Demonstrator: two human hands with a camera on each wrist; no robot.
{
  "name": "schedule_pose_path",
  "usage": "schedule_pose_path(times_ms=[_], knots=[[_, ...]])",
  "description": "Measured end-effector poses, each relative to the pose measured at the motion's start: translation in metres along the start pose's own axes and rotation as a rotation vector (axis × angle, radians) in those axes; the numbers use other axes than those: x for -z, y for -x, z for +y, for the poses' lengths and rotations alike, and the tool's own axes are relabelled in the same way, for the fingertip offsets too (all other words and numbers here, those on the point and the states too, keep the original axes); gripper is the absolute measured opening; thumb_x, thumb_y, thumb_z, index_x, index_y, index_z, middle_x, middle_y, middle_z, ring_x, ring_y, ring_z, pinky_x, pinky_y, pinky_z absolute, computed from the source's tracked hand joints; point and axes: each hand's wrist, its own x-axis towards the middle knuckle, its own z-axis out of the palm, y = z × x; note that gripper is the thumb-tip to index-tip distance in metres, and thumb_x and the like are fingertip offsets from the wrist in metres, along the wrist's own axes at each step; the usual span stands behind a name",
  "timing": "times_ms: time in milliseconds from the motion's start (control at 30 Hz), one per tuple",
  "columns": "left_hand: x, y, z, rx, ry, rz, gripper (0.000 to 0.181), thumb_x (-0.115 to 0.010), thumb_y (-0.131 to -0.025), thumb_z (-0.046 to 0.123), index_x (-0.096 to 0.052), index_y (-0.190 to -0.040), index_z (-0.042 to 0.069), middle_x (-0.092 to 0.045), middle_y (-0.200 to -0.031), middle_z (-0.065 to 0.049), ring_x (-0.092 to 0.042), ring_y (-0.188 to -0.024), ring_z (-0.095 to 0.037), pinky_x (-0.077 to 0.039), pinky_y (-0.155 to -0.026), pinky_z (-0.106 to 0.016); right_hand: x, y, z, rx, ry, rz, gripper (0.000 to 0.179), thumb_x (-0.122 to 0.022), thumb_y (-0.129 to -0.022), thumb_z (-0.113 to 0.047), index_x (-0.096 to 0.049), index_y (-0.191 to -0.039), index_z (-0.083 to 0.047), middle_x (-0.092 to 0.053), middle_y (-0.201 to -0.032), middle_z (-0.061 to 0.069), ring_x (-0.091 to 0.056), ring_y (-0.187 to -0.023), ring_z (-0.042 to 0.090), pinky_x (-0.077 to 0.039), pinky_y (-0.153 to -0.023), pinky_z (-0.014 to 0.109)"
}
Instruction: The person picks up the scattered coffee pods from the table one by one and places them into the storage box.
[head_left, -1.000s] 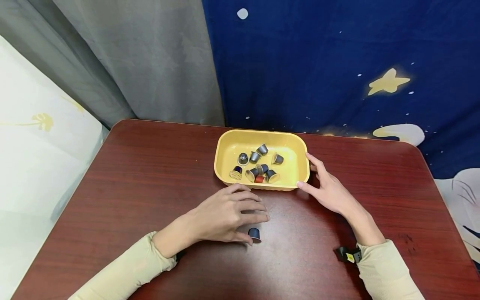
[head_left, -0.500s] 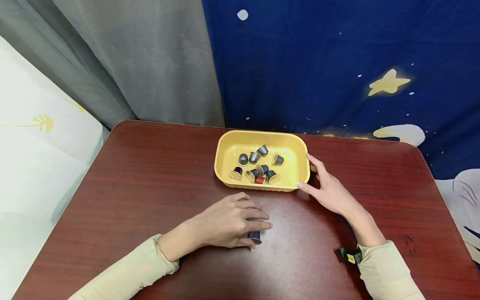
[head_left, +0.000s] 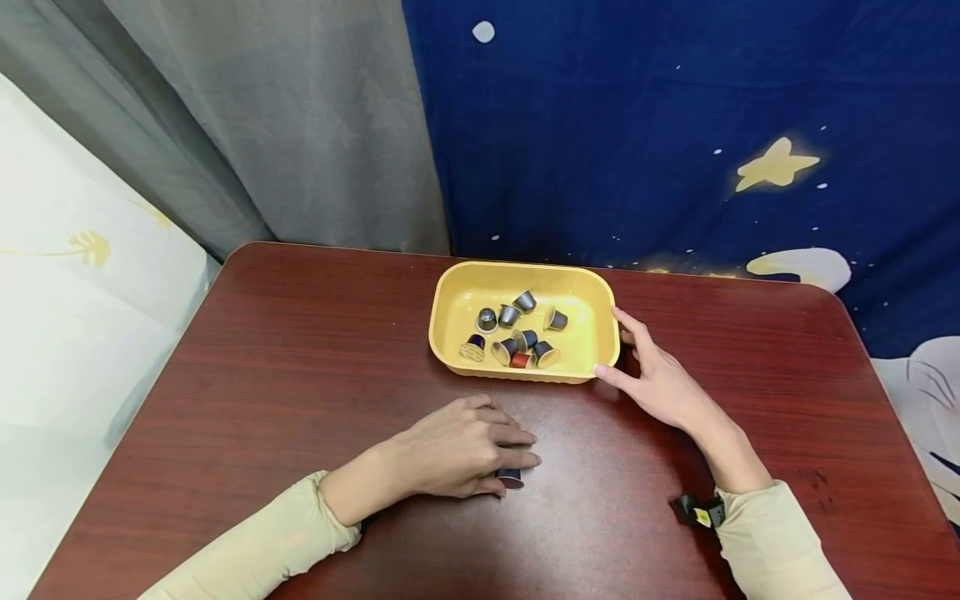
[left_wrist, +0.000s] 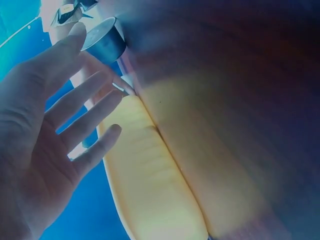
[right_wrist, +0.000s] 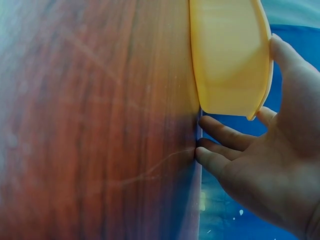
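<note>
A dark coffee capsule (head_left: 511,478) sits on the table in front of the tray, partly hidden under my left hand (head_left: 457,450). My left thumb lies at its left side and the index finger reaches over it. The left wrist view shows the thumb tip right at the rim of the capsule (left_wrist: 107,42), with the other fingers fairly straight. A yellow tray (head_left: 525,375) holds several capsules, mostly dark and one red (head_left: 521,360). At its right end, my right hand (head_left: 660,383) rests spread, thumb and index finger touching the rim; in the right wrist view the remaining fingertips (right_wrist: 207,155) point toward the tabletop.
The reddish-brown wooden table (head_left: 315,333) extends on all sides of the tray. Behind it hang a grey curtain (head_left: 322,125) and a blue star-patterned curtain (head_left: 637,125). A black strap (head_left: 696,510) shows at the right wrist.
My left hand has shifted slightly toward the front edge and lowered over the capsule, its thumb and index finger drawing closer around it. The right hand and tray have stayed in place.
</note>
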Motion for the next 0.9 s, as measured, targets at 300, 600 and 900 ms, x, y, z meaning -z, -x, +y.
schedule_pose_path(times_ms=[300, 600, 900], knots=[[-0.0012, 0.0, -0.0016, -0.02, -0.035, -0.013, 0.04, -0.07, -0.086, 0.052, -0.07, -0.122, 0.034, -0.066, -0.127, 0.009, -0.06, -0.118, -0.011, -0.043, -0.1, -0.034, 0.0005, -0.0004, -0.0017, 0.001, 0.001, 0.0, 0.089, -0.067, -0.093, -0.047, -0.009, -0.16, -0.031, -0.047, -0.144, 0.016, -0.046, -0.134, 0.035, -0.035, -0.109, 0.056], [-0.0023, -0.0019, -0.0023, -0.033, -0.011, -0.058, 0.034, -0.069, -0.087, 0.049, -0.072, -0.118, 0.034, -0.07, -0.115, 0.016, -0.061, -0.114, -0.008, -0.042, -0.105, -0.037, 0.0001, 0.0009, -0.0005, -0.01, -0.005, -0.002, 0.09, -0.066, -0.093, -0.047, -0.008, -0.16, -0.032, -0.046, -0.145, 0.016, -0.046, -0.134, 0.035, -0.034, -0.109, 0.057], [-0.0037, -0.0019, -0.002, -0.026, 0.011, -0.072, 0.032, -0.068, -0.088, 0.048, -0.073, -0.117, 0.034, -0.07, -0.113, 0.02, -0.062, -0.113, -0.007, -0.041, -0.105, -0.036, -0.0002, 0.0002, -0.0013, -0.016, 0.002, 0.001, 0.09, -0.066, -0.093, -0.048, -0.008, -0.159, -0.034, -0.046, -0.145, 0.017, -0.047, -0.133, 0.036, -0.035, -0.108, 0.057]])
